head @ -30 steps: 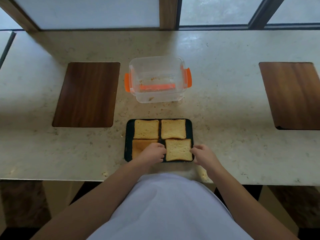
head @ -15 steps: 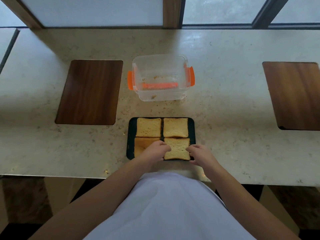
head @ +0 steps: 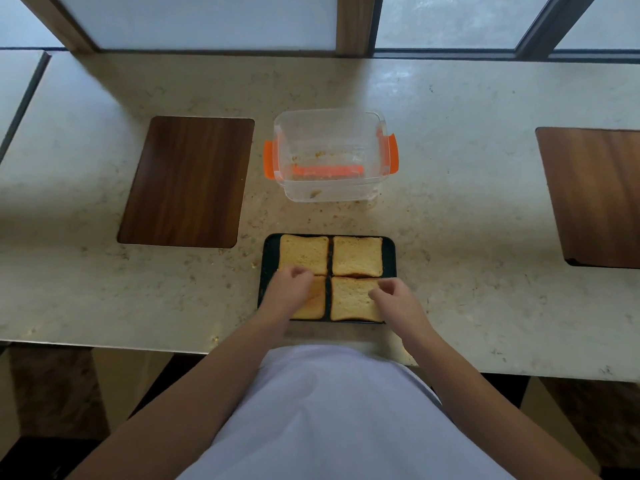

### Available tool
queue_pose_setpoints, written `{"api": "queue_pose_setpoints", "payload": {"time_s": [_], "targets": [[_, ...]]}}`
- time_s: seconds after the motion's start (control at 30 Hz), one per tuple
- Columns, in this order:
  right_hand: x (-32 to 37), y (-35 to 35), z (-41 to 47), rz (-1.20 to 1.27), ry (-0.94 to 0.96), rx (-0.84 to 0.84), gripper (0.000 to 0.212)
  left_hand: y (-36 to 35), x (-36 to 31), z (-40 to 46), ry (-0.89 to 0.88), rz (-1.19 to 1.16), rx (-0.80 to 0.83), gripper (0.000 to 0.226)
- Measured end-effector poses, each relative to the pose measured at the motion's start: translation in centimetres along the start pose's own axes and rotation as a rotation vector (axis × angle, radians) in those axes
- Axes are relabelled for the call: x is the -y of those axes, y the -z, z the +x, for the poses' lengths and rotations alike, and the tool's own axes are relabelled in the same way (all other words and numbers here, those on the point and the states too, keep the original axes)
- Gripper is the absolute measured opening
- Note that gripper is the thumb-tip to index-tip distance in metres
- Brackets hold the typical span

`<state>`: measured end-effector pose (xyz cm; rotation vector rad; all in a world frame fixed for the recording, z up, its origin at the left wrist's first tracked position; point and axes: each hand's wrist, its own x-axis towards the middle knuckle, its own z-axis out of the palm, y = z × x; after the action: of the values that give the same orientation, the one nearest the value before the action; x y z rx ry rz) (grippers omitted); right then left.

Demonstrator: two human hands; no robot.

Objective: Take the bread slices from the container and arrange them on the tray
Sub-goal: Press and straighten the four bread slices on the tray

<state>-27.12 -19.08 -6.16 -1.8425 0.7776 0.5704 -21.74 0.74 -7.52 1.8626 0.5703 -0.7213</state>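
A dark rectangular tray [head: 269, 258] lies on the counter near its front edge. Several toasted bread slices fill it in a two-by-two grid: far left slice [head: 304, 253], far right slice [head: 357, 256], near right slice [head: 349, 299], and a near left slice [head: 313, 304] mostly hidden. My left hand [head: 290, 289] rests curled over the near left slice. My right hand [head: 394, 299] touches the right edge of the near right slice, fingers bent. The clear plastic container [head: 329, 133] with orange clips stands behind the tray and holds only crumbs.
A dark wooden inlay [head: 188, 181] sits left of the container, another wooden inlay [head: 595, 195] at the far right. Crumbs lie scattered on the stone counter [head: 450, 237] around the tray. Windows run along the back edge.
Both hands moved forward over the near row of slices; the left now sits over the near left slice, the right over the near right slice's edge. The slices look squared up.
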Motion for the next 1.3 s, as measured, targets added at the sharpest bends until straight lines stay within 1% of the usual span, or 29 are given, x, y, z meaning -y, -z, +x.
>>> {"api": "queue_pose_setpoints", "payload": {"time_s": [0.07, 0.13, 0.2, 0.3, 0.4, 0.53, 0.6, 0.63, 0.67, 0.73, 0.8, 0.87, 0.93, 1.0, 1.03, 1.13, 1.17, 1.2, 1.23, 1.3], "targets": [[1.3, -1.2, 0.4, 0.036, 0.009, 0.118, 0.051, 1.7, 0.3, 0.8, -0.039, -0.012, -0.120, 0.027], [2.8, -2.8, 1.2, 0.054, -0.024, 0.231, 0.055, 3.0, 0.6, 1.5, -0.042, 0.009, -0.175, 0.038], [4.3, -4.4, 1.9, 0.065, -0.069, 0.282, 0.059, 3.6, 0.7, 2.1, -0.024, 0.039, -0.170, 0.049], [5.7, -5.9, 2.8, 0.048, -0.090, 0.292, 0.067, 3.8, 0.6, 2.7, -0.012, 0.053, -0.140, 0.053], [6.1, -6.4, 3.3, 0.016, -0.100, 0.271, 0.062, 3.7, 0.6, 3.0, -0.015, 0.050, -0.129, 0.053], [6.1, -6.9, 3.2, -0.019, -0.086, 0.234, 0.037, 3.9, 0.6, 3.2, 0.000, 0.054, -0.074, 0.049], [6.1, -7.1, 3.3, -0.030, -0.079, 0.224, 0.030, 4.3, 0.6, 3.2, 0.014, 0.058, -0.056, 0.047], [6.2, -7.2, 3.3, -0.035, -0.078, 0.225, 0.030, 4.4, 0.5, 3.2, 0.020, 0.062, -0.049, 0.047], [6.2, -7.3, 3.4, -0.034, -0.078, 0.229, 0.035, 4.6, 0.6, 3.3, 0.024, 0.063, -0.041, 0.047], [6.3, -7.5, 3.4, -0.038, -0.085, 0.238, 0.052, 4.8, 0.7, 3.2, 0.026, 0.057, -0.026, 0.047], [6.4, -7.7, 3.5, -0.045, -0.083, 0.242, 0.060, 4.9, 0.6, 3.2, 0.025, 0.054, -0.023, 0.044], [6.3, -7.6, 3.7, -0.034, -0.078, 0.244, 0.056, 4.9, 0.5, 3.2, 0.018, 0.061, -0.019, 0.041], [6.0, -7.2, 3.7, -0.015, -0.070, 0.245, 0.043, 4.8, 0.3, 3.2, 0.004, 0.100, -0.008, 0.039], [5.3, -6.2, 3.4, 0.016, -0.066, 0.228, 0.048, 4.6, 0.2, 3.0, -0.032, 0.184, -0.013, 0.043], [4.8, -5.4, 3.2, 0.025, -0.050, 0.198, 0.050, 4.3, 0.1, 2.9, -0.066, 0.229, -0.034, 0.046], [2.9, -2.5, 2.6, 0.055, -0.002, 0.056, 0.046, 2.9, -0.8, 1.8, -0.230, 0.359, -0.120, 0.047], [2.4, -1.6, 2.6, 0.062, 0.000, 0.012, 0.046, 2.2, -1.2, 1.5, -0.282, 0.376, -0.108, 0.046], [2.0, -0.8, 2.6, 0.055, -0.001, -0.021, 0.046, 1.4, -1.7, 1.2, -0.315, 0.370, -0.064, 0.047], [1.6, -0.3, 2.7, 0.038, -0.004, -0.040, 0.048, 0.4, -2.1, 1.0, -0.322, 0.342, -0.004, 0.047], [1.2, 0.2, 3.0, 0.011, -0.010, -0.033, 0.052, -1.5, -2.8, 0.7, -0.282, 0.299, 0.088, 0.051]]}}
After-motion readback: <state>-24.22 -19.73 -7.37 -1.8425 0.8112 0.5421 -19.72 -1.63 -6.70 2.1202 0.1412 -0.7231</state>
